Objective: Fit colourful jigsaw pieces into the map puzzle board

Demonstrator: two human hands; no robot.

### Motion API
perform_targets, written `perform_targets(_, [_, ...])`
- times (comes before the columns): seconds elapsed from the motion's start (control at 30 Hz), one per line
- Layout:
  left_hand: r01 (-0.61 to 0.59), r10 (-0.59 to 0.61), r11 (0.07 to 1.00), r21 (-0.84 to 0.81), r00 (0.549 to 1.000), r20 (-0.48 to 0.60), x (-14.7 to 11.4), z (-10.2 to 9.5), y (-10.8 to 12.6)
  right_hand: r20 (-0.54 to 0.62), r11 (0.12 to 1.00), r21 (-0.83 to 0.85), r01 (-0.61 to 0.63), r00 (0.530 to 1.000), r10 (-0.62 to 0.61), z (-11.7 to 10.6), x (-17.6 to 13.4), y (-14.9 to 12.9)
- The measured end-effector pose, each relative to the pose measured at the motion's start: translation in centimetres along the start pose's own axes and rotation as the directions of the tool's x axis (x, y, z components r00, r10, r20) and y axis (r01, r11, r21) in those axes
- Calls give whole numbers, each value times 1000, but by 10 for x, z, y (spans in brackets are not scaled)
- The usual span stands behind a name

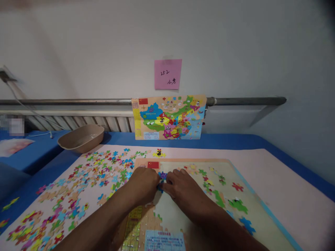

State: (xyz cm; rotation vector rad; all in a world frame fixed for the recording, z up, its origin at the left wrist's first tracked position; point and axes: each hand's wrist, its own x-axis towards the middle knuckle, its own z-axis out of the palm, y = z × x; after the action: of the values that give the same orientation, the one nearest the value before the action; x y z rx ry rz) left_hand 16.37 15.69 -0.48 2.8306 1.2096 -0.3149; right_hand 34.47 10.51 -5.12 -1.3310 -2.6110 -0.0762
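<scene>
My left hand and my right hand meet over the upper left of a puzzle board. Both have curled fingers, pinched at a small blue puzzle piece between the fingertips; most of it is hidden. Just above it lies a purple-and-blue puzzle piece. Joined pieces run down the board's left side, including a pale blue text panel at the bottom. A red flag section is at the top left. Loose pieces lie on the board's right part, among them a red piece and a blue piece.
Many loose pieces are spread over the pink sheet left of the board. A beige basin stands at the back left. A printed reference map leans against the pipe, below a pink note on the wall.
</scene>
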Motion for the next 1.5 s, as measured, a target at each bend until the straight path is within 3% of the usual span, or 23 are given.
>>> perform_targets(0.43, [30, -47, 984, -176, 994, -96, -3, 20, -21, 59, 1000, -23, -4, 998, 5, -1, 1, -5])
perform_targets(0.87, [39, -64, 960, -278, 995, -81, 1, 23, -23, 22, 1000, 26, -17, 1000, 16, 1, 0, -5])
perform_targets(1.07, [51, -88, 953, -297, 990, -113, -1, 25, -22, 40, 977, 91, -195, 981, 192, -23, -1, 11])
perform_targets(1.2, [43, -91, 952, -302, 985, -148, -3, 23, -22, 171, 938, 48, -345, 928, 332, -40, -5, 26])
perform_targets(1.37, [15, -62, 958, -288, 986, -155, -3, 20, -17, 267, 931, 69, -360, 905, 330, -44, -4, 27])
perform_targets(1.5, [7, -50, 958, -288, 989, -141, -4, 23, -14, 266, 925, 131, -357, 911, 314, -39, -4, 21])
